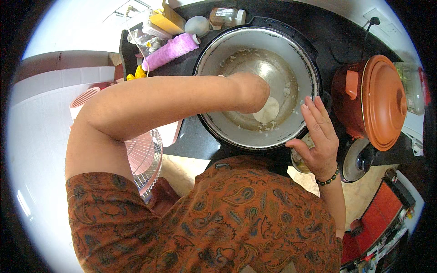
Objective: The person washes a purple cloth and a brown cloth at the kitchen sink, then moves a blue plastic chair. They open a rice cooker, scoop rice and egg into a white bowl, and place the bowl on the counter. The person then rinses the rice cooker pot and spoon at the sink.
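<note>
A deep metal cooking pot (pixel 235 128) with a black outer rim sits on the dark counter in front of me. White bits like cooked rice stick to its floor and walls. My left hand (pixel 251 92) reaches down inside, closed in a fist seen from the back. From under the fist shows a pale round utensil head (pixel 267 110), lying against the pot's floor; its handle is hidden by the hand. My right hand (pixel 319 133), with a beaded bracelet, rests at the pot's right rim, fingers spread. Partly beneath it is a container (pixel 299 163) with whitish contents.
To the right stands an orange-brown lidded pot (pixel 382 102), with a glass lid (pixel 356 160) below it. At the back left lie a purple roll (pixel 170 52), a jar (pixel 227 17) and a yellow box (pixel 167 20). A pink fan (pixel 145 153) is beneath my left arm.
</note>
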Motion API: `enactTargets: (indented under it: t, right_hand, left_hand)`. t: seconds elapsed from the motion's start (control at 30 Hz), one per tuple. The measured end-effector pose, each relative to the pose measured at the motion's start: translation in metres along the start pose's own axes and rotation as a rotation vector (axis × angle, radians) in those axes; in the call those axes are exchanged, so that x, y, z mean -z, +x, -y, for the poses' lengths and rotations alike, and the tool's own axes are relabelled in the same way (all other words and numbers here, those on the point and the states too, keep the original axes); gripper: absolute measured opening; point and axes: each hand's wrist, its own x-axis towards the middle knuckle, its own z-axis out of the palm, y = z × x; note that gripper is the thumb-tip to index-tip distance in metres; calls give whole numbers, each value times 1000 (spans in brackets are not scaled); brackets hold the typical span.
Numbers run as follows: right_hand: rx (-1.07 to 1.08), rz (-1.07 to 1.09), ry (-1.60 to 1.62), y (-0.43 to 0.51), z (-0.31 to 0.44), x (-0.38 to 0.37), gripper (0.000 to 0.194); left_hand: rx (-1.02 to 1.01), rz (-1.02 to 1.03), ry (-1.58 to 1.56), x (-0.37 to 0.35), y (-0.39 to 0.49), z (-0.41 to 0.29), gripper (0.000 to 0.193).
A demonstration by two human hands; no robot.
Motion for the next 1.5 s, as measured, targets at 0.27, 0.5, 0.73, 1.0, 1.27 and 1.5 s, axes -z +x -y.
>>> enactTargets:
  t: [0.27, 0.5, 0.73, 1.0, 1.27, 1.5]
  right_hand:
    - [-11, -1, 37, -1, -1, -1, 74]
    - [-35, -56, 119, -2, 1, -3, 81]
    - [-84, -78, 101, -6, 0, -4, 92]
    - [-82, -78, 80, -4, 1, -4, 93]
    - [-78, -104, 133, -7, 1, -5, 91]
    - [-27, -235, 177, -13, 3, 19, 71]
  left_hand:
    - [-322, -69, -36, 26, -25, 12, 32]
    - [-84, -248, -91, 44, -27, 11, 31]
    - [185, -376, -194, 17, 2, 10, 20]
    - [83, -256, -283, -12, 9, -5, 24]
    - [33, -250, -554, 7, -36, -9, 37]
    - [147, -307, -858, 49, -115, -54, 38]
